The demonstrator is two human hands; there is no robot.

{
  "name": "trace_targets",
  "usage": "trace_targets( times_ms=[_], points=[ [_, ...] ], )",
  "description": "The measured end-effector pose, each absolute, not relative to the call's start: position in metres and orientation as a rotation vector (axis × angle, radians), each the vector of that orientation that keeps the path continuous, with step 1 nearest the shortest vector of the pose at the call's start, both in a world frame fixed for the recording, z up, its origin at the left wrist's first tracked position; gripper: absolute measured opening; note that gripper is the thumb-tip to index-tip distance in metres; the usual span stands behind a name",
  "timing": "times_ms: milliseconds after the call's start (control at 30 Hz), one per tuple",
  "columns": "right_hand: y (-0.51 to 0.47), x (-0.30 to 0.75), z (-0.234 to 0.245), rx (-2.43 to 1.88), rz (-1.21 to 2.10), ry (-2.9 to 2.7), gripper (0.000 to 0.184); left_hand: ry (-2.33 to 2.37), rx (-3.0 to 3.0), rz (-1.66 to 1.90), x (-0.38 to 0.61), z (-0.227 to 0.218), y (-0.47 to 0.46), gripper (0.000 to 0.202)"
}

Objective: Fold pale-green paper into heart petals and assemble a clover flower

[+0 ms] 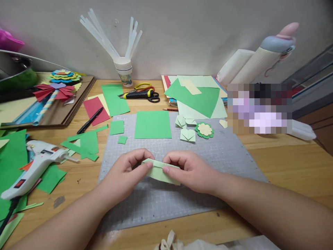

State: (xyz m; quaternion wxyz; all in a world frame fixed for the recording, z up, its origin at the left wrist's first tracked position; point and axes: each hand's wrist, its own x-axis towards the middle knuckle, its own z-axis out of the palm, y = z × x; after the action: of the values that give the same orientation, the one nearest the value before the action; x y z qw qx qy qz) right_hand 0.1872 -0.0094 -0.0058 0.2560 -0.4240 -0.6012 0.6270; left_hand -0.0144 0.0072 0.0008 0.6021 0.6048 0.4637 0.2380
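A folded piece of pale green paper (161,174) is held just above the grey cutting mat (125,208). My left hand (134,170) pinches its left end between thumb and fingers. On its upper right part, my right hand (191,171) presses with the thumb on top and the fingers behind. A crease runs along the paper's top edge. Beyond my hands lie a green paper square (153,125), several folded pale green paper pieces (187,135) and a green paper flower with a cream centre (204,130).
At left a white glue gun (43,163) rests among green paper scraps (85,144). Behind the mat are a black pen (90,121), scissors (153,97), a paper cup with straws (125,74) and stacked paper sheets (200,99). A bottle (262,57) leans at right.
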Motion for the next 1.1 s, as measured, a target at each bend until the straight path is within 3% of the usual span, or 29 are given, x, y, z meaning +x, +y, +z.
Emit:
trace_targets(
  times_ms=[300,867,1100],
  points=[
    [-0.0105,0.1875,-0.0054,-1.121,1.821,-1.548,0.017,1.095,1.441,0.53,-0.0125,-0.0023,0.0075,0.015],
    [-0.0121,0.1882,-0.0074,-1.136,1.124,-2.278,0.02,1.103,1.572,0.385,-0.0116,0.0016,0.0055,0.017],
    [-0.0122,0.1855,-0.0076,-1.159,1.492,-1.898,0.024,1.046,1.515,0.438,-0.0115,0.0014,0.0048,0.02]
  ],
)
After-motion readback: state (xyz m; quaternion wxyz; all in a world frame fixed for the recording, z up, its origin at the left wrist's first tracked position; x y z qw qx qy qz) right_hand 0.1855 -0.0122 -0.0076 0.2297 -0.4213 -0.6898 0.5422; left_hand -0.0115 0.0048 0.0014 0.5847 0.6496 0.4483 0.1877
